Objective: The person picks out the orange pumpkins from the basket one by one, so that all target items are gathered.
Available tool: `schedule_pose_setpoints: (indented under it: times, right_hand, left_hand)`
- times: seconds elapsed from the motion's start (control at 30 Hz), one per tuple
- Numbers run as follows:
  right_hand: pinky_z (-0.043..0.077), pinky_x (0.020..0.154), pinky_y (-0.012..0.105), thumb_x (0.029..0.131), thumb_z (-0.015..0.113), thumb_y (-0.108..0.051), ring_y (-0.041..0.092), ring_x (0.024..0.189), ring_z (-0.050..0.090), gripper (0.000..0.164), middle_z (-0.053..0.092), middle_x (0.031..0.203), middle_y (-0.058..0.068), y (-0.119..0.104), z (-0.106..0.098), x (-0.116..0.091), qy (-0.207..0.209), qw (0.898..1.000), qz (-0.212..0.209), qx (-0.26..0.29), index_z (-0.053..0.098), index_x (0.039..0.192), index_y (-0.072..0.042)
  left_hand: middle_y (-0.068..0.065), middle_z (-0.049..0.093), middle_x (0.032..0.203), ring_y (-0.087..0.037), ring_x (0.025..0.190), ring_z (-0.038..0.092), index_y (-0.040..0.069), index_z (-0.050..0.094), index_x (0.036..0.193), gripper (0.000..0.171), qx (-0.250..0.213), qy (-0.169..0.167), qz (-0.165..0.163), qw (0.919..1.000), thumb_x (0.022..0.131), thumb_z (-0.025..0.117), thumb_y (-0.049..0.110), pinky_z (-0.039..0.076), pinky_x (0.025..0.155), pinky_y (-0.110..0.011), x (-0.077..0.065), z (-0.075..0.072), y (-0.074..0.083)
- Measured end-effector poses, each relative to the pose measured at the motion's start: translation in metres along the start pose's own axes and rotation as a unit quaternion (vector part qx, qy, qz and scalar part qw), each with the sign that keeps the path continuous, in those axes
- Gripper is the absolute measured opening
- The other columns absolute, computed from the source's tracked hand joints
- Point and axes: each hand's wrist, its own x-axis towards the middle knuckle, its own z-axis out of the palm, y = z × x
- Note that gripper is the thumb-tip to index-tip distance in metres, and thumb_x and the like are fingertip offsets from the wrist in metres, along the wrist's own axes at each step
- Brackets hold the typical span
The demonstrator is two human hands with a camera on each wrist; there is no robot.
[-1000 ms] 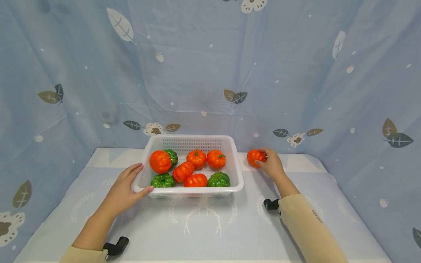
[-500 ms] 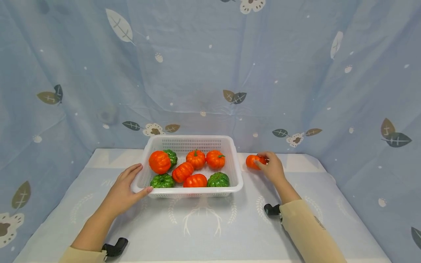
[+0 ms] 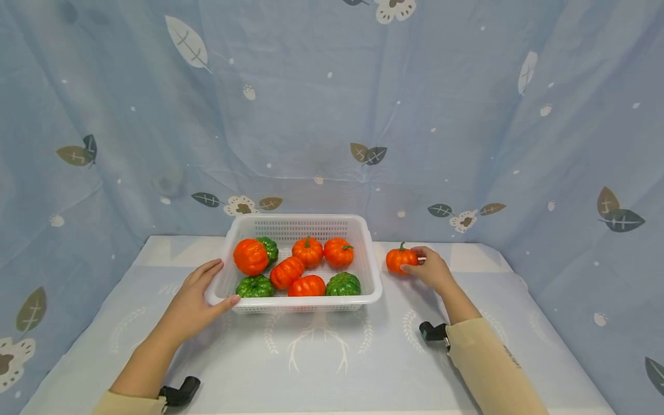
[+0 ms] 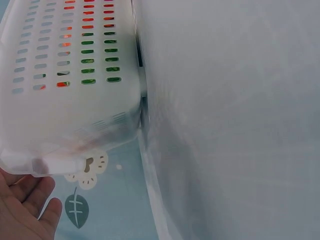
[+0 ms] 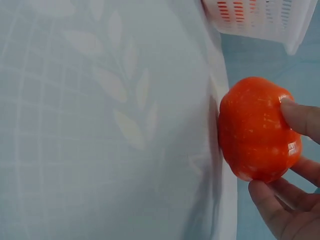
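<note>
A white plastic basket (image 3: 373,271) stands on the table, holding several small orange pumpkins (image 3: 308,253) and three green pumpkins (image 3: 343,284). At its left front corner, my left hand (image 3: 194,302) rests on the rim, thumb along the front edge and fingers extended along the left side. In the left wrist view, those fingers (image 4: 37,195) lie loosely beside the rim. Right of the basket, another orange pumpkin (image 3: 398,261) sits on the table, stem up. My right hand (image 3: 433,271) grips it from the right, thumb and fingertips on opposite sides in the right wrist view.
A pale cloth with printed leaves and branches covers the table (image 3: 316,369). Behind the basket, a blue patterned curtain (image 3: 311,127) hangs close to the table's back edge. A black wrist mount sticks out at each sleeve.
Between my right fingers, the lone pumpkin has turned from lying with its stem out of sight to standing stem up. It sits slightly nearer. My left hand keeps its place on the basket.
</note>
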Motion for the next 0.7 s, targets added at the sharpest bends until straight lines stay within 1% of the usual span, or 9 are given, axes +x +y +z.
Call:
schedule_pose_setpoints:
  times: [0.2, 0.3, 0.43, 0.6, 0.7]
  right_hand:
    - [0.045, 0.105, 0.054, 0.088, 0.076, -0.012, 0.044, 0.127, 0.05, 0.066, 0.046, 0.145, 0.027, 0.0, 0.004, 0.006, -0.004, 1.0, -0.009, 0.004, 0.045, 0.143, 0.004]
    - [0.043, 0.106, 0.054, 0.086, 0.077, -0.009, 0.044, 0.127, 0.051, 0.067, 0.046, 0.146, 0.026, 0.0, 0.006, 0.01, -0.006, 1.0, -0.001, -0.003, 0.044, 0.144, 0.003]
    - [0.043, 0.107, 0.054, 0.085, 0.078, -0.005, 0.043, 0.126, 0.052, 0.069, 0.046, 0.147, 0.025, 0.0, 0.007, 0.013, -0.005, 1.0, 0.003, -0.014, 0.044, 0.145, 0.002]
    - [0.043, 0.107, 0.053, 0.084, 0.078, -0.004, 0.043, 0.124, 0.053, 0.069, 0.046, 0.146, 0.025, 0.003, 0.007, 0.015, 0.006, 1.0, -0.003, -0.018, 0.044, 0.144, 0.002]
    - [0.043, 0.107, 0.053, 0.085, 0.078, -0.004, 0.044, 0.125, 0.053, 0.068, 0.046, 0.146, 0.025, 0.004, 0.007, 0.016, 0.008, 1.0, -0.008, -0.023, 0.045, 0.144, 0.002]
  left_hand:
    - [-0.019, 0.033, 0.156, -0.048, 0.138, 0.032, -0.002, 0.038, 0.151, 0.09, 0.003, -0.002, -0.004, 1.0, 0.087, 0.075, 0.049, 0.033, 0.101, -0.074, 0.0, 0.0, 0.0]
    - [-0.02, 0.033, 0.156, -0.048, 0.138, 0.032, -0.002, 0.038, 0.151, 0.091, 0.005, -0.001, -0.006, 1.0, 0.087, 0.075, 0.05, 0.033, 0.102, -0.074, 0.0, 0.0, -0.002]
    - [-0.02, 0.033, 0.156, -0.049, 0.137, 0.032, -0.002, 0.038, 0.151, 0.091, 0.007, 0.001, -0.005, 1.0, 0.087, 0.074, 0.051, 0.033, 0.101, -0.074, 0.0, 0.001, -0.003]
    - [-0.021, 0.033, 0.155, -0.05, 0.137, 0.033, -0.003, 0.038, 0.151, 0.09, 0.005, 0.002, 0.004, 1.0, 0.087, 0.074, 0.05, 0.033, 0.101, -0.075, 0.0, 0.0, -0.001]
    - [-0.021, 0.033, 0.156, -0.05, 0.137, 0.033, -0.002, 0.038, 0.151, 0.09, 0.003, 0.0, 0.004, 1.0, 0.087, 0.074, 0.049, 0.033, 0.101, -0.075, 0.0, -0.001, 0.001]
